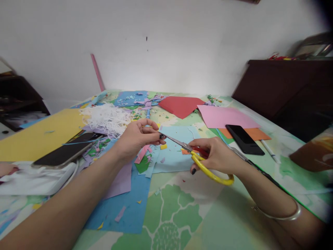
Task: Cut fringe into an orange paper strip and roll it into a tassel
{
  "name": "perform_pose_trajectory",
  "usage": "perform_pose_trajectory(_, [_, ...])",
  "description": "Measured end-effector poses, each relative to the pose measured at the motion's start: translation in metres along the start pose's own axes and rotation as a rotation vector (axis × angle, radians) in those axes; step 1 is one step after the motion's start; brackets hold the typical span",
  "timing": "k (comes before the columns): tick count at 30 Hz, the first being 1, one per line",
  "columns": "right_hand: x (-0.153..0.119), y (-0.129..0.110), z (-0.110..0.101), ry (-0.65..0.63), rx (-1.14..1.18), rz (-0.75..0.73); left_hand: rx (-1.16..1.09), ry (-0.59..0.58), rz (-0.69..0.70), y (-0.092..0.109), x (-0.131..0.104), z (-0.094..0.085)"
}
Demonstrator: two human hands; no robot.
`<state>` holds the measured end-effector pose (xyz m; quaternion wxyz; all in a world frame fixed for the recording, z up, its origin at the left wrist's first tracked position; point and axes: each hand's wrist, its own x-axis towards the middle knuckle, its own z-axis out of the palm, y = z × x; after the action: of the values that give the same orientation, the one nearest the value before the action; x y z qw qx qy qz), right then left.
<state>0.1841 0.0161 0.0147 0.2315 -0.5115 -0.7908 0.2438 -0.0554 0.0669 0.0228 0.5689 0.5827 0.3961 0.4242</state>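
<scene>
My right hand (212, 152) grips a pair of scissors (205, 169) with yellow and red handles. The blades look closed or nearly so, and they point up and left to the fingertips of my left hand (142, 133). That hand is closed in a pinch at the blade tips; whatever is between its fingers is too small or hidden to make out. Below both hands lies a light blue paper sheet (169, 166) with small paper scraps on it. A fringed pale blue strip (152, 163) and a green paper piece (142, 167) are under my left hand.
White shredded strands (108, 118) lie behind my left forearm, beside a yellow sheet (59, 121) and a phone (65, 152). Another person's hand (7, 169) shows at the left edge. Red paper (180, 104), pink paper (226, 116) and a second phone (244, 139) sit toward the right.
</scene>
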Motion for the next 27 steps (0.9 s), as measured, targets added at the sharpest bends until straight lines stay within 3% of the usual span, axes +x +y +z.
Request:
perform_pose_trajectory(6, [0.001, 0.003, -0.003, 0.097, -0.055, 0.048, -0.019, 0.002, -0.021, 0.0, 0.0, 0.0])
perform_pose_trajectory(15, [0.007, 0.049, -0.032, 0.37, -0.465, 0.454, 0.008, 0.0, -0.044, 0.003, -0.002, 0.003])
perform_pose_trajectory(21, [0.007, 0.075, -0.036, 0.365, -0.588, 0.542, 0.074, -0.012, -0.094, -0.001, -0.002, 0.008])
perform_pose_trajectory(27, [0.006, 0.08, -0.038, 0.31, -0.642, 0.555, 0.111, -0.077, -0.126, -0.007, -0.003, 0.011])
